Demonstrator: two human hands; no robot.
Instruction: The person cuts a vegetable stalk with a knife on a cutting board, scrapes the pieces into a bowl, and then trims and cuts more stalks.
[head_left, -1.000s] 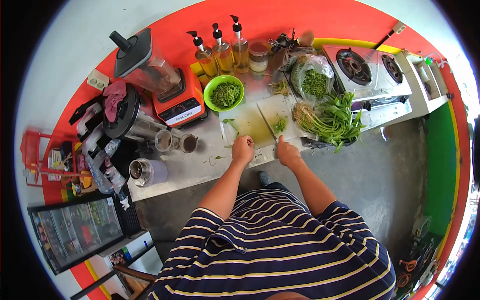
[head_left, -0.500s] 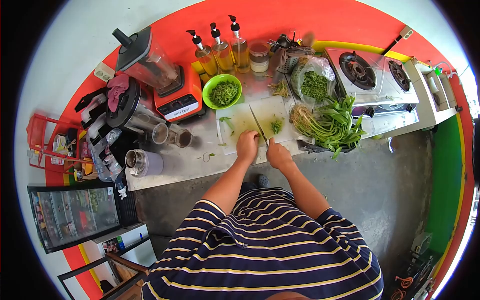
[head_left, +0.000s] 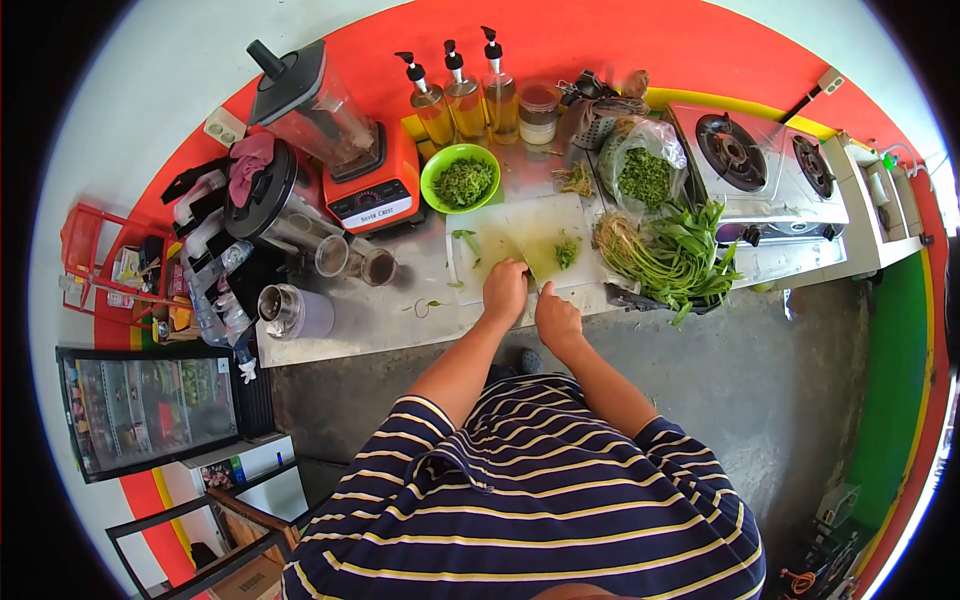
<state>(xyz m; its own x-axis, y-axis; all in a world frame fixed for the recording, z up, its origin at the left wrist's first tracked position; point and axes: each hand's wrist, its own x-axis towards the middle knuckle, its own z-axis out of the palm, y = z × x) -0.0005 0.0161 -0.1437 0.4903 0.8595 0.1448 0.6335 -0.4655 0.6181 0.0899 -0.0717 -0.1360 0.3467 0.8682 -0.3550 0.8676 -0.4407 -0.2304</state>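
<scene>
My right hand [head_left: 558, 318] is closed around the handle of a knife [head_left: 530, 266], index finger toward the blade. The blade looks blurred and rests over a white cutting board [head_left: 515, 212]. Close to the left of the blade, my left hand [head_left: 505, 292] has its fingers curled and pressed together on the board; what is under them is hidden. To the right of the blade lies a small pile of chopped greens [head_left: 566, 252]. A few loose green pieces [head_left: 466, 240] lie on the board's left side.
A green bowl [head_left: 460, 205] of cut leaves stands behind the board, beside a red blender [head_left: 375, 195]. Rooted leafy greens [head_left: 670, 255] lie to the right, below a plastic bag [head_left: 645, 175] of chopped greens. Further right is a gas stove [head_left: 770, 185]. Pump bottles [head_left: 465, 105] line the wall.
The view has shifted, so the counter appears a little further right and up. The knife blade has changed angle and now looks shorter and blurred. Both hands remain at the board.
</scene>
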